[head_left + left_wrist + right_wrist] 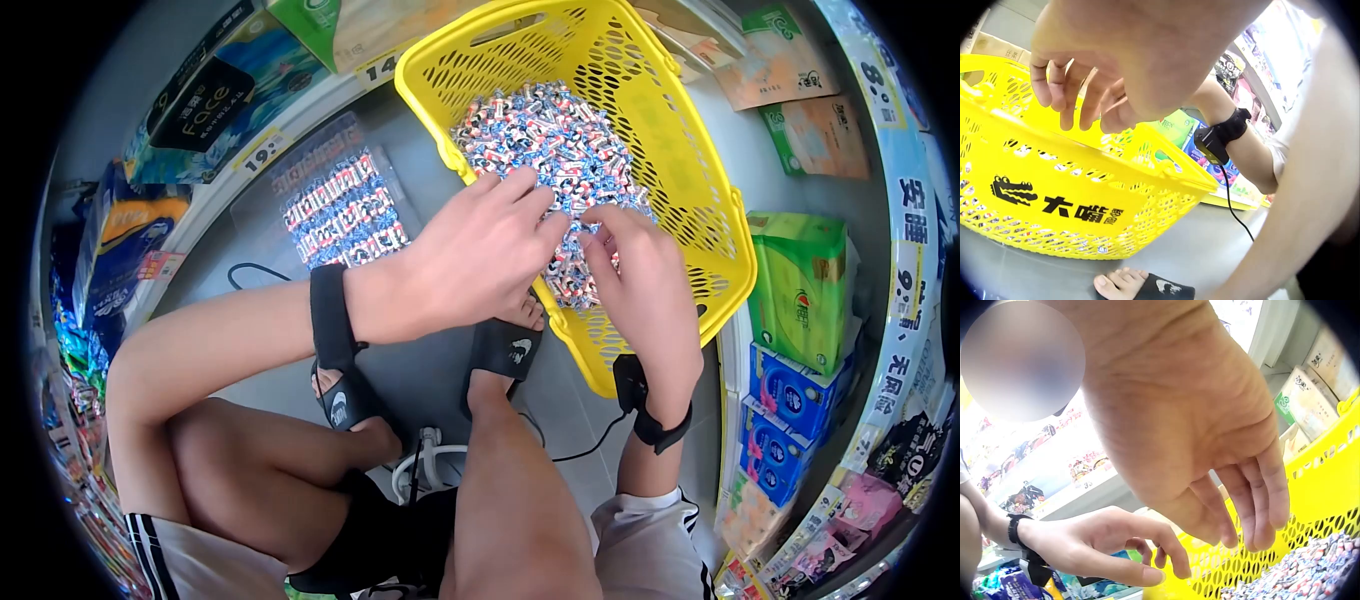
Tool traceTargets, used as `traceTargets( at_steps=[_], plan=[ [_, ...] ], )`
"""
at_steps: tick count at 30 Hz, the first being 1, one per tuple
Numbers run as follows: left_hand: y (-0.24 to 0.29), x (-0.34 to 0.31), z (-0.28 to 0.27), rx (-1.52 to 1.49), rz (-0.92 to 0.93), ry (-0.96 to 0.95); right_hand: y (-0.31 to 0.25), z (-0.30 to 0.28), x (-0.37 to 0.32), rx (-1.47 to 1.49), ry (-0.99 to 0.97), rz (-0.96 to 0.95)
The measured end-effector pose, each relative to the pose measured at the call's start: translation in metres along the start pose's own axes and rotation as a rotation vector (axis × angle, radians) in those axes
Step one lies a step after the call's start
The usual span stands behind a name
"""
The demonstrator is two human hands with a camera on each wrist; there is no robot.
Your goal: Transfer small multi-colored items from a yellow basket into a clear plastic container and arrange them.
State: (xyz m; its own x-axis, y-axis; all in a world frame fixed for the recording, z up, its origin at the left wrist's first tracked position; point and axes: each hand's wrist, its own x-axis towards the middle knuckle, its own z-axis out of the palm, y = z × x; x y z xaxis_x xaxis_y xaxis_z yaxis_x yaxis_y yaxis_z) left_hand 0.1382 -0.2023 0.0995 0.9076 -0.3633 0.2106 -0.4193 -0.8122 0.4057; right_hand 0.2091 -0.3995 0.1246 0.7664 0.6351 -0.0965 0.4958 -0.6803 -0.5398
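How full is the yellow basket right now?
Partly full: a heap of small wrapped pieces lies inside the yellow basket, and its perforated sides rise bare above the heap.

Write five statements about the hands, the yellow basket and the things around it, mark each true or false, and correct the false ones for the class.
1. The yellow basket holds a heap of small wrapped pieces. True.
2. In the head view, the green pack is left of the basket. False: the green pack is to its right.
3. In the head view, the left hand and right hand both overlap the basket. True.
4. Only the left wrist wears a strap. False: both wrists wear black straps.
5. The sandals are plain white. False: the sandals are black with white logos.
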Motion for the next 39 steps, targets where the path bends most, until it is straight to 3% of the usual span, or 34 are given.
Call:
traceTargets(
  at_steps=[7,9,10,11,13,18,21,25,31,34,39],
  plan=[
    [-0.023,0.038,0.031,0.157,-0.033,-0.120,0.050,0.002,0.017,-0.223,0.076,-0.021],
    [-0.035,0.044,0.042,0.193,-0.051,-0.264,0.061,0.005,0.025,-0.213,0.071,0.001],
    [-0.040,0.052,0.041,0.125,-0.098,-0.434,0.071,0.010,0.030,-0.228,0.058,-0.003],
    [-0.043,0.059,0.041,0.123,-0.093,-0.433,0.080,0.015,0.034,-0.243,0.040,-0.005],
    [-0.048,0.069,0.046,0.074,-0.132,-0.620,0.093,0.022,0.046,-0.261,-0.009,0.041],
    [-0.049,0.100,0.071,0.066,-0.201,-0.798,0.105,0.041,0.072,-0.211,-0.324,0.266],
    [-0.059,0.116,0.098,-0.034,-0.259,-0.836,0.129,0.067,0.077,-0.097,-0.264,0.235],
    [-0.058,0.137,0.108,0.005,-0.348,-0.979,0.131,0.071,0.076,-0.113,-0.322,0.253],
    [-0.058,0.149,0.126,-0.038,-0.411,-0.957,0.160,0.094,0.077,-0.057,-0.235,0.216],
    [-0.057,0.149,0.131,-0.056,-0.335,-0.973,0.162,0.100,0.076,-0.060,-0.160,0.186],
    [-0.047,0.154,0.138,-0.035,-0.453,-1.007,0.160,0.095,0.073,-0.094,-0.138,0.222]
  ],
)
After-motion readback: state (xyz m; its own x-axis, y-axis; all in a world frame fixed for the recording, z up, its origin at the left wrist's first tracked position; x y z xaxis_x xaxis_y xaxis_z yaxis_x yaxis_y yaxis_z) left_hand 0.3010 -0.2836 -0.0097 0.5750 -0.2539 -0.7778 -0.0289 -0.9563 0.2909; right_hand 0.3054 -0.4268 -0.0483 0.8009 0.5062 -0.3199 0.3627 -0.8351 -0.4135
